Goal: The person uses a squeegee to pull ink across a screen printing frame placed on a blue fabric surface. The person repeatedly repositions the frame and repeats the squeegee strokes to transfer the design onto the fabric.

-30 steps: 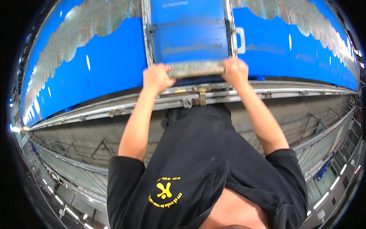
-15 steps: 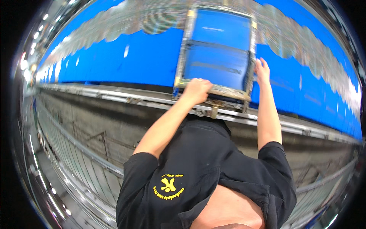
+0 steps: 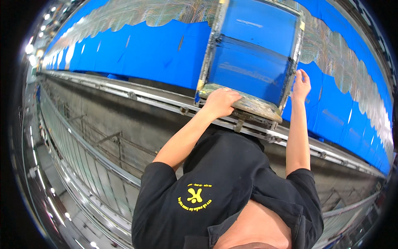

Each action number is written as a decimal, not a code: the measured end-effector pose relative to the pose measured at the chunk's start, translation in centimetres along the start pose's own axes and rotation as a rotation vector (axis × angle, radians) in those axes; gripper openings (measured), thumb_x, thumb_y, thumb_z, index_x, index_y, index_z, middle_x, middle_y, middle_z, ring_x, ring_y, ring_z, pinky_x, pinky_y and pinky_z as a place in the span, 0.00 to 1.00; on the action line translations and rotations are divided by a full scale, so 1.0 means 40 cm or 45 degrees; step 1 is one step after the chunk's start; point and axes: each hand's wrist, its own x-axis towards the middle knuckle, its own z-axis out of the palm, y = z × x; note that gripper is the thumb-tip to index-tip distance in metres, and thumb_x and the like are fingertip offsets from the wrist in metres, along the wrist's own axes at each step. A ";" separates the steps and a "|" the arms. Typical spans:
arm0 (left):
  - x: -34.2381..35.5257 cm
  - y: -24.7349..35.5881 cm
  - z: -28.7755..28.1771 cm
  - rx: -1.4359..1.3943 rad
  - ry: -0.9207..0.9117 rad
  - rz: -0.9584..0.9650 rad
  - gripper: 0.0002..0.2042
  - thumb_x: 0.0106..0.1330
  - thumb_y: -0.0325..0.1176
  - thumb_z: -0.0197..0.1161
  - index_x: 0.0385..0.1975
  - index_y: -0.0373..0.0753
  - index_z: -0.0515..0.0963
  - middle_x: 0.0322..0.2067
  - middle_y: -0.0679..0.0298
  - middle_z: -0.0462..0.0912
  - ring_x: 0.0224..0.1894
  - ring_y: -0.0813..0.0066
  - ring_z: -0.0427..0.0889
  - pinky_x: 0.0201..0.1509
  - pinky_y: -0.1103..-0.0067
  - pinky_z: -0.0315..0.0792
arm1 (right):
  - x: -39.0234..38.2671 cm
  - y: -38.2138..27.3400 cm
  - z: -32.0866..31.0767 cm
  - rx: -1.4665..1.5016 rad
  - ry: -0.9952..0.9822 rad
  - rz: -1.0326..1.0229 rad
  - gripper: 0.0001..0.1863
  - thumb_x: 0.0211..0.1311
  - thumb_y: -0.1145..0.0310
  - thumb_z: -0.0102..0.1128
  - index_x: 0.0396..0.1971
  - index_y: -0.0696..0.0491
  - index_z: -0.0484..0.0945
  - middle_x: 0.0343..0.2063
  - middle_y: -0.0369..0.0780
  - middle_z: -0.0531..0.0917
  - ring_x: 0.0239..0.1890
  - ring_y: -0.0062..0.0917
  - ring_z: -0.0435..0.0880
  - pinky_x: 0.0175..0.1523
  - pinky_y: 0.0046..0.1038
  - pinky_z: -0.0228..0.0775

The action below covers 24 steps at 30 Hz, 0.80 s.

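A screen printing frame (image 3: 253,58) lies before me, its worn rails smeared with ink and its panel showing blue, with a dark band across the middle. Over its near rail (image 3: 253,103) my left hand (image 3: 222,102) is closed, fingers wrapped on top. My right hand (image 3: 301,86) is at the right rail, fingers bent against its outer edge; part of that grip is hidden. Blue fabric pieces (image 3: 166,56) with scalloped edges are laid out under and to both sides of the frame.
A metal rail (image 3: 161,103) with clamps or stops runs along the table's near edge, between my body and the fabric. A streaky, grey-brown table surface (image 3: 166,10) shows between the fabric pieces. To the left, a lower railing (image 3: 97,159) stands beside the aisle.
The frame sits further right and higher in the picture, and the table edge slants more. Both hands have kept their places at the frame. The picture is sharper now.
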 end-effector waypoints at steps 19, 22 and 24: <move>0.060 -0.350 -0.339 0.219 0.018 0.132 0.23 0.54 0.26 0.67 0.54 0.40 0.84 0.54 0.59 0.88 0.54 0.54 0.86 0.58 0.64 0.81 | -0.191 -0.034 0.333 0.136 -0.115 0.497 0.23 0.80 0.43 0.53 0.47 0.48 0.84 0.24 0.27 0.71 0.26 0.12 0.66 0.29 0.19 0.57; 0.128 -0.354 -0.370 0.220 0.049 0.176 0.23 0.54 0.25 0.66 0.53 0.40 0.85 0.54 0.60 0.88 0.54 0.55 0.86 0.57 0.63 0.81 | -0.187 -0.024 0.356 0.189 -0.077 0.431 0.25 0.80 0.41 0.51 0.47 0.48 0.84 0.25 0.26 0.72 0.26 0.12 0.67 0.30 0.20 0.57; 0.176 -0.349 -0.378 0.233 0.050 0.187 0.23 0.54 0.24 0.65 0.53 0.40 0.85 0.55 0.61 0.88 0.55 0.55 0.85 0.58 0.63 0.81 | -0.188 -0.045 0.348 0.186 -0.005 0.555 0.27 0.80 0.39 0.49 0.48 0.48 0.84 0.26 0.27 0.73 0.26 0.12 0.66 0.30 0.19 0.56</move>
